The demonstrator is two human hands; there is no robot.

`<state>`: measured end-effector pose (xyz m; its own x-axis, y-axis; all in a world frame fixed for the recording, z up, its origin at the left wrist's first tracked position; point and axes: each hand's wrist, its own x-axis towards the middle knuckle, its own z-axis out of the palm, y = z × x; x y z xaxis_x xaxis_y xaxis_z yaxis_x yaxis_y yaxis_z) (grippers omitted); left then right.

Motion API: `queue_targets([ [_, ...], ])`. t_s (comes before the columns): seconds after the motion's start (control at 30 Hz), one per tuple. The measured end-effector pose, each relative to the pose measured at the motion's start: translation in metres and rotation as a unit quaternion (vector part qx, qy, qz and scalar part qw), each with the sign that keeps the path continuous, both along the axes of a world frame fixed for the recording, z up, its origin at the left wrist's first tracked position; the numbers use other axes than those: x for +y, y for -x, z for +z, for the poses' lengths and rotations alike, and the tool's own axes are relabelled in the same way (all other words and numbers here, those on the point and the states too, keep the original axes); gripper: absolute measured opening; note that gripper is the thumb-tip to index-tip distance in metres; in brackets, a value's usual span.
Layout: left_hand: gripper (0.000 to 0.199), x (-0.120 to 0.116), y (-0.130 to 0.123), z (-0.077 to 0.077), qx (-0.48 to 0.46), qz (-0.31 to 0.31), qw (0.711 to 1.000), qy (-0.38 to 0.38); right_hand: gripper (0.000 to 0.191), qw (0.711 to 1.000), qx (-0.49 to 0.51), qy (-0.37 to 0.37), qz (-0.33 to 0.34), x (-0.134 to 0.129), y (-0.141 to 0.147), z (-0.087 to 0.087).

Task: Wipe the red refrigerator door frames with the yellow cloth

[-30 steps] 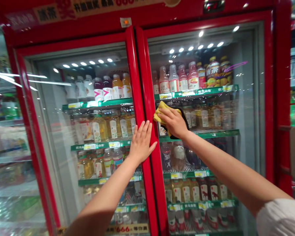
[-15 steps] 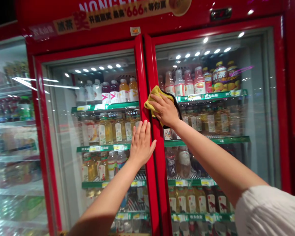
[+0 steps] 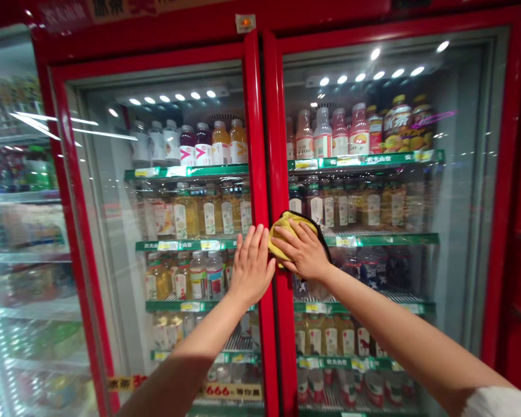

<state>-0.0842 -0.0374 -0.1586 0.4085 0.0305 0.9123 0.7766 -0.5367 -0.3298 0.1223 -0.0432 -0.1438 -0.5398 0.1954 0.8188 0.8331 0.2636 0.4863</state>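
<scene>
My right hand [image 3: 304,249] presses a yellow cloth [image 3: 282,231] with a dark edge against the right door's red frame [image 3: 279,133], its fingers bent over the cloth. Part of the cloth overlaps the door glass, and the palm hides its middle. To the left, my left hand [image 3: 252,269] lies flat on the inner edge of the left door's red frame [image 3: 257,145], with no object in it. Its fingers point up and the thumb is apart from them. A narrow dark gap runs between the two door frames.
Behind the glass, bottles [image 3: 202,145] stand in rows on shelves with green price strips [image 3: 373,159]. A small tag [image 3: 245,23] sits above the left door. At the far left is another lit cooler [image 3: 21,255]. Lights reflect in the glass.
My right hand has slid the cloth down the right door frame, from above my left hand to beside it. My left hand stays on the left frame. The view has tilted down.
</scene>
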Motion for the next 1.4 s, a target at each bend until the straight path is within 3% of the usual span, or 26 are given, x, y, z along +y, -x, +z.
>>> queue_targets([
  [0.17,0.085,-0.003,-0.008,0.019,-0.009,-0.016,1.000,-0.014,0.058,0.995,0.094,-0.020,-0.030,0.006,0.012,0.087],
  [0.23,0.084,-0.003,-0.010,0.022,-0.022,-0.015,1.000,-0.017,0.057,0.992,0.123,-0.029,-0.032,0.009,0.018,0.107],
  [0.27,0.083,-0.003,-0.011,0.022,-0.027,-0.014,0.999,-0.016,0.057,0.991,0.128,-0.031,-0.031,0.010,0.020,0.107],
  [0.33,0.082,-0.001,-0.010,0.018,-0.037,-0.014,0.999,-0.012,0.059,0.992,0.122,-0.032,-0.030,0.009,0.021,0.086],
  [0.5,0.082,0.004,-0.005,0.003,-0.028,-0.010,1.000,-0.004,0.064,0.993,0.099,-0.033,-0.046,0.000,0.006,-0.022],
  [0.57,0.083,0.004,-0.004,0.002,-0.015,-0.005,1.000,-0.004,0.059,0.992,0.104,-0.043,-0.053,0.000,0.001,-0.041],
  [0.63,0.084,0.003,-0.005,0.004,-0.007,0.001,1.000,-0.006,0.052,0.991,0.107,-0.054,-0.054,0.003,-0.001,-0.033],
  [0.77,0.082,-0.002,-0.015,0.015,-0.004,-0.001,1.000,-0.007,0.048,0.987,0.136,-0.059,-0.064,0.010,0.003,0.026],
  [0.83,0.080,-0.003,-0.022,0.020,-0.003,-0.007,1.000,0.005,0.050,0.985,0.150,-0.056,-0.071,0.010,0.004,0.043],
  [0.9,0.079,-0.004,-0.028,0.022,-0.004,-0.016,1.000,0.016,0.051,0.986,0.143,-0.049,-0.073,0.007,0.001,0.037],
  [1.03,0.078,-0.001,-0.036,0.021,-0.013,-0.022,1.000,0.012,0.057,0.996,0.064,-0.037,-0.058,-0.005,-0.013,-0.017],
  [1.1,0.078,0.000,-0.038,0.021,-0.017,-0.020,1.000,0.006,0.057,0.998,0.025,-0.036,-0.051,-0.007,-0.021,-0.029],
  [1.17,0.078,0.000,-0.041,0.022,-0.016,-0.020,1.000,0.006,0.057,0.998,0.023,-0.037,-0.055,-0.007,-0.026,-0.014],
  [1.33,0.077,0.000,-0.052,0.028,-0.021,-0.021,0.999,0.018,0.059,0.988,0.122,-0.041,-0.083,-0.004,-0.032,0.081],
  [1.4,0.077,0.002,-0.055,0.027,-0.021,-0.018,0.999,0.021,0.062,0.983,0.153,-0.054,-0.084,-0.005,-0.035,0.090],
])
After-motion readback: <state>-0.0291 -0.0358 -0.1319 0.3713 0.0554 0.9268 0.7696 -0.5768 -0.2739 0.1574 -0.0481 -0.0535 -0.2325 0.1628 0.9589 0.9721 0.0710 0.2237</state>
